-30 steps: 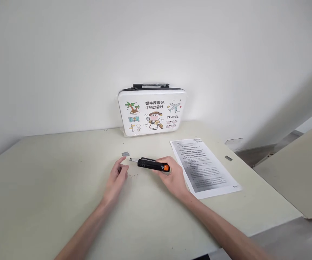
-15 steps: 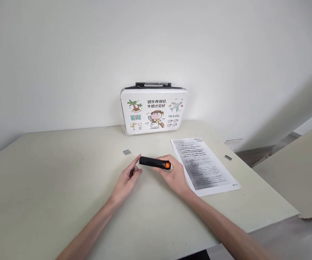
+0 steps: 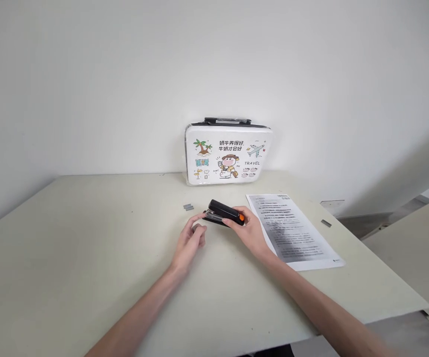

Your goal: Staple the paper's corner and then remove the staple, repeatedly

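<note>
My right hand (image 3: 253, 230) grips a black stapler (image 3: 224, 210) by its rear end, beside an orange button. The stapler is tilted, its jaws apart, and a metal strip shows between top and base. My left hand (image 3: 190, 240) reaches in from the left. Its index fingertip touches the front of the stapler's base, while the other fingers curl loosely; I see nothing held in them. Just beyond the left hand, a few grey staple strips (image 3: 188, 207) lie on the table.
A printed sheet (image 3: 292, 228) lies right of the stapler, partly behind my right forearm. Farther right is another staple strip (image 3: 326, 223), near the table's edge. A white cartoon-printed case (image 3: 229, 153) leans against the wall (image 3: 125, 89) at the back of the table (image 3: 69, 258).
The stapler has turned and tipped, so its gap now shows. My left index finger has moved from the stapler's front end to its base. The camera view has shifted left.
</note>
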`<state>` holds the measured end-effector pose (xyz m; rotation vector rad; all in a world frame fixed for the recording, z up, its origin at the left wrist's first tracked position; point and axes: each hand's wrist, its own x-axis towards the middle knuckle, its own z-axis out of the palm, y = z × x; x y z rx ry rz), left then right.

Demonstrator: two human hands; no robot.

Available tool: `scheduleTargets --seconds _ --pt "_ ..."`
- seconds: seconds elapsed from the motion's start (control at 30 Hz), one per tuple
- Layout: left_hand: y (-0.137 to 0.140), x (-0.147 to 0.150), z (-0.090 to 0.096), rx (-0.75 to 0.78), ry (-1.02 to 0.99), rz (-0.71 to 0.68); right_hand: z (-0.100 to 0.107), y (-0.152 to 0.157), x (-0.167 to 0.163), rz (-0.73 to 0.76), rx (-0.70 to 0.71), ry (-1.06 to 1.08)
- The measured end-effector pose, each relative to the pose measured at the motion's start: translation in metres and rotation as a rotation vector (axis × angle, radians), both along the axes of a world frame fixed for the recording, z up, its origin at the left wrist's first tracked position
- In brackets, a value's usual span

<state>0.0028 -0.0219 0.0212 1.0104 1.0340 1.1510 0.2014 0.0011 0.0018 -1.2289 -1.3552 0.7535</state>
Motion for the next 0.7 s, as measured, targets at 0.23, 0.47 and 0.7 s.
scheduleTargets --seconds 0.23,0.47,0.7 --pt "-0.013 0.009 -0.001 -0.18 -0.388 -0.262 -0.002 0.032 -0.035 0.144 -0.053 -0.053" --pt "-0.012 0.006 -0.009 -0.337 -0.689 -0.212 -0.015 0.063 -0.081 0.318 0.002 -0.096" --pt "-0.007 0.001 -0.009 -0.318 -0.752 -0.125 -0.015 0.077 -0.111 0.34 0.078 -0.261"
